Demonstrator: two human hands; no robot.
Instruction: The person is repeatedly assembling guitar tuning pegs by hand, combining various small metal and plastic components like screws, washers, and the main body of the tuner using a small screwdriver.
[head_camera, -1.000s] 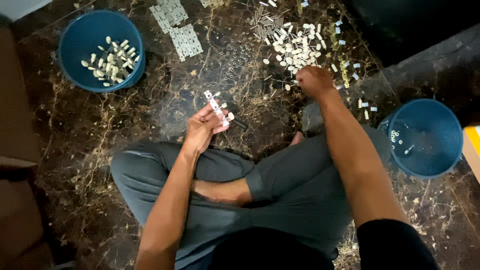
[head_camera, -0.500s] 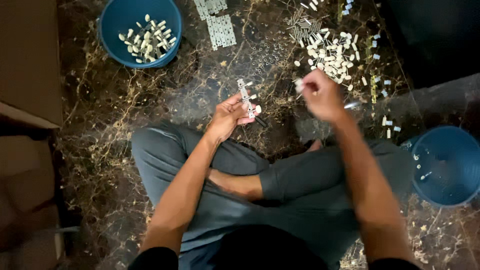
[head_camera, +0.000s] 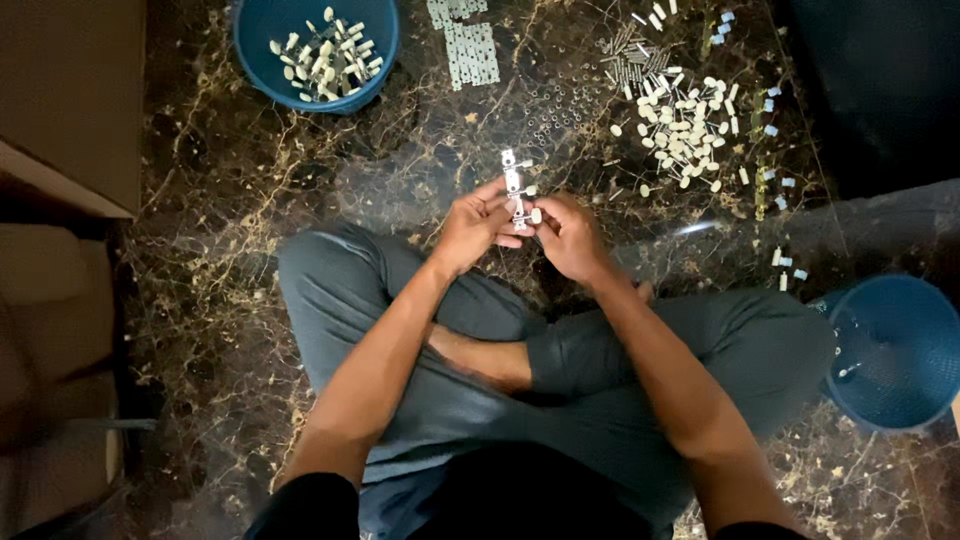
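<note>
I sit cross-legged on a dark marbled floor. My left hand (head_camera: 478, 225) grips a narrow metal strip (head_camera: 512, 178) with small white knobs on it, held upright in front of my knees. My right hand (head_camera: 567, 236) meets it from the right, pinching a small white knob (head_camera: 536, 215) against the strip's lower end. Both hands touch the strip together.
A blue bucket (head_camera: 255, 45) holding several white knobbed parts stands far left. A loose pile of white knobs (head_camera: 684, 125) lies far right, with metal pins (head_camera: 628, 58) and flat metal plates (head_camera: 470, 50) nearby. Another blue bucket (head_camera: 895, 350) stands at my right. Cardboard (head_camera: 70, 100) lies left.
My right hand drew back from the pile of white knobs with one knob and came to the strip in my left hand. The view shifted right.
</note>
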